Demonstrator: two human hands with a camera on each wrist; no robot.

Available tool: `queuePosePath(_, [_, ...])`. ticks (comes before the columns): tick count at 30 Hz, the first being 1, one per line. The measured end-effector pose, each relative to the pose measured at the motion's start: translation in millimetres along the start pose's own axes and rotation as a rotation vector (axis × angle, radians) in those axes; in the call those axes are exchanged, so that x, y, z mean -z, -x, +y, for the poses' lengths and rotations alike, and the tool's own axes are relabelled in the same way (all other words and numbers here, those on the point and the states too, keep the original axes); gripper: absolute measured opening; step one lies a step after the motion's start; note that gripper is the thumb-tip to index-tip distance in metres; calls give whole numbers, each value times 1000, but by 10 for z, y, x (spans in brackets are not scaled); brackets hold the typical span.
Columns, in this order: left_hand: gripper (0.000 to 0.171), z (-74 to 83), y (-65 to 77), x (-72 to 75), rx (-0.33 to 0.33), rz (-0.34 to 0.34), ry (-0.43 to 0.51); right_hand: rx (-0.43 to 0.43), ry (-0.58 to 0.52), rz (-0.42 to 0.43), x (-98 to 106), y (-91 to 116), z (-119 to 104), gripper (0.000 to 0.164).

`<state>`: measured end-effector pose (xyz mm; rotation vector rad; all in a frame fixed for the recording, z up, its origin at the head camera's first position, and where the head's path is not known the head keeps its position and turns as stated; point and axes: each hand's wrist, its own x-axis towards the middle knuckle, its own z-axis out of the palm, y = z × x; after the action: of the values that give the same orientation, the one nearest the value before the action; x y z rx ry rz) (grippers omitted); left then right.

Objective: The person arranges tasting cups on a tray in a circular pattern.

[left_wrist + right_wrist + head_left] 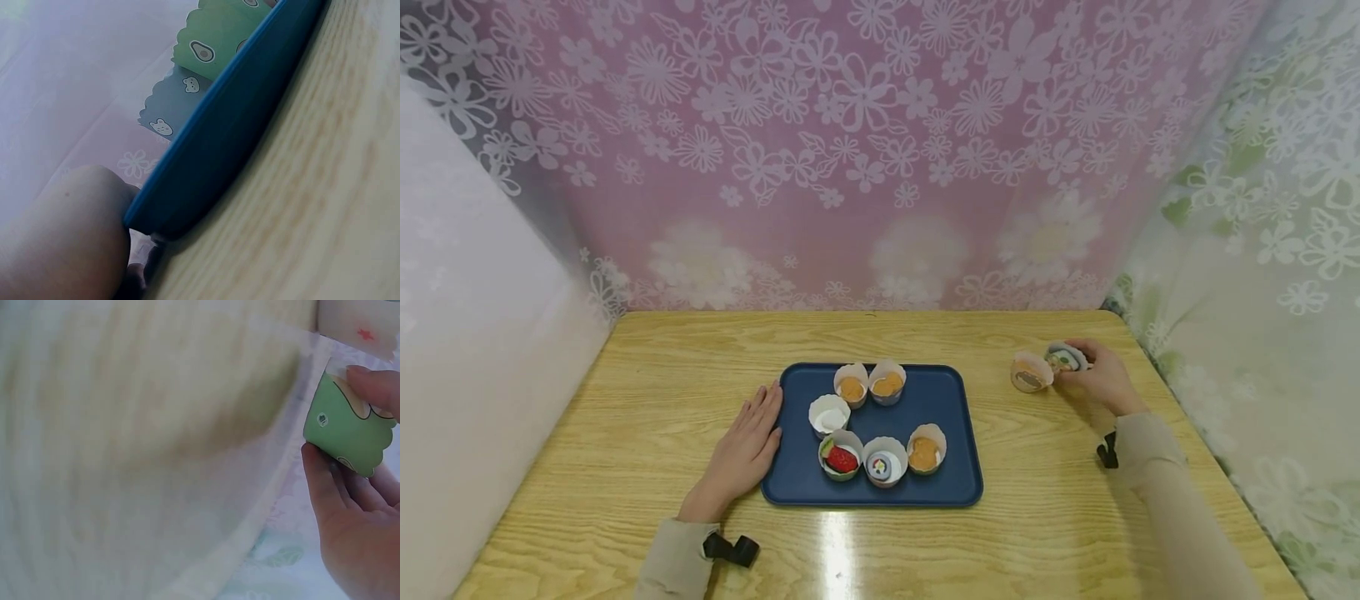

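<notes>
My right hand point(1101, 379) grips a green paper baking cup point(347, 422) between thumb and fingers at the table's right side; its contents are too small to name. Touching or close beside it stands another paper cup point(1031, 372) with something brown inside. On the left, my left hand point(741, 454) lies with straight fingers against the left edge of a dark blue tray point(955, 492). On the tray, a cup holds a strawberry point(842, 459) and a green slice. Beside it, a cup holds a sushi-roll-like piece point(878, 467). Another cup point(830, 414) has white contents.
Also on the tray are cups with orange-brown pieces, two at the back point(852, 390) point(888, 384) and one at front right point(925, 454). The wooden table point(700, 350) meets a pink flowered curtain point(850, 208) behind and pale cloth point(1262, 317) at right.
</notes>
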<state>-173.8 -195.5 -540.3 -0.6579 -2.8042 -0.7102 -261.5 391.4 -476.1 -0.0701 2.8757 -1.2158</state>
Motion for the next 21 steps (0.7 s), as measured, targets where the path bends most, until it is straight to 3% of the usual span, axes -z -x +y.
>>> queuePosePath(7, [61, 2, -5, 6, 4, -6, 4, 2, 57, 31, 107, -13, -125, 68])
queuePosePath(21, [62, -7, -2, -2, -4, -4, 12, 48, 97, -2, 186, 43, -736, 65])
